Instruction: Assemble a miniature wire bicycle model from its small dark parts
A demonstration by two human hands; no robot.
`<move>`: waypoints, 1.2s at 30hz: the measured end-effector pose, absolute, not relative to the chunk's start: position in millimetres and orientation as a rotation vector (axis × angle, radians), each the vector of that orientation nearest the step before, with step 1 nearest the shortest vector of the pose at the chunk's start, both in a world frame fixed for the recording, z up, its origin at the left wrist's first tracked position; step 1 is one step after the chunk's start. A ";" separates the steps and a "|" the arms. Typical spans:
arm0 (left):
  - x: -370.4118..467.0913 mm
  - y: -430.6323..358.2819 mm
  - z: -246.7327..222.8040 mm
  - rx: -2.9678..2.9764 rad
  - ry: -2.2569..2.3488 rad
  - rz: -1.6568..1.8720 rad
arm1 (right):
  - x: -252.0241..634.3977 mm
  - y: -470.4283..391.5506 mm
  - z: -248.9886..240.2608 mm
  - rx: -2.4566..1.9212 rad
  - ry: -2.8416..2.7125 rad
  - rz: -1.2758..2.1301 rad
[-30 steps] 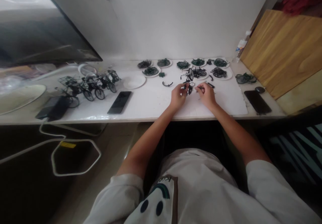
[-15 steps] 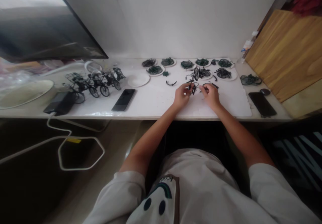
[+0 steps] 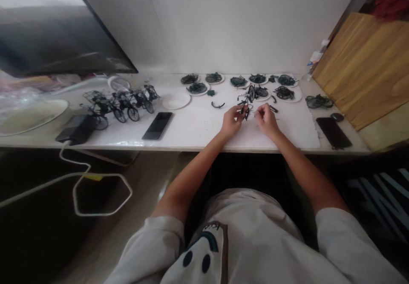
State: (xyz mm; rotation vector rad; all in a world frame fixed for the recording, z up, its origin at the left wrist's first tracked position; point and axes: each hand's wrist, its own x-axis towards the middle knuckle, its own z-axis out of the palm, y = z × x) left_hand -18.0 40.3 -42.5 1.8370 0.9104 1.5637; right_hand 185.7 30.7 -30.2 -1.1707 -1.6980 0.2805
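Over the white sheet, my left hand point(image 3: 232, 120) is closed around the dark frame of a partly built miniature bicycle point(image 3: 246, 108), with one wheel pointing away from me. Just right of the frame, my right hand point(image 3: 267, 118) has its thumb and fingers pinched together; whatever they hold is too small to make out. A curved black part point(image 3: 218, 105) lies left of the bicycle. Behind it sits a small dark green block point(image 3: 211, 93). Short black pieces lie close behind my right hand.
Several white plates point(image 3: 299, 98) of miniature bicycle parts line the wall. A bare plate point(image 3: 176, 101) and a phone point(image 3: 157, 126) lie left, near several assembled miniature bicycles point(image 3: 129, 110). At right are another phone point(image 3: 334, 132), a loose parts pile point(image 3: 318, 101) and a wooden board point(image 3: 367, 67).
My right hand has shifted very slightly right, a little away from the bicycle frame. My left hand keeps its hold on the miniature bicycle.
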 end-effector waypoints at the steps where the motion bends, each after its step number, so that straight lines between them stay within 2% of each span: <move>1: -18.0 41.2 -43.1 1.837 0.897 1.579 | 185.9 31.7 -31.2 -1.163 -1.705 0.293; 11: -18.2 41.1 -41.0 1.870 0.843 1.615 | 186.7 29.1 -23.5 -1.219 -1.731 0.214; 24: -19.4 45.9 -45.7 1.900 0.797 1.656 | 187.4 32.0 -30.1 -1.187 -1.738 0.330; 36: -20.3 42.1 -41.0 1.933 0.768 1.651 | 187.1 29.1 -22.7 -1.237 -1.728 0.261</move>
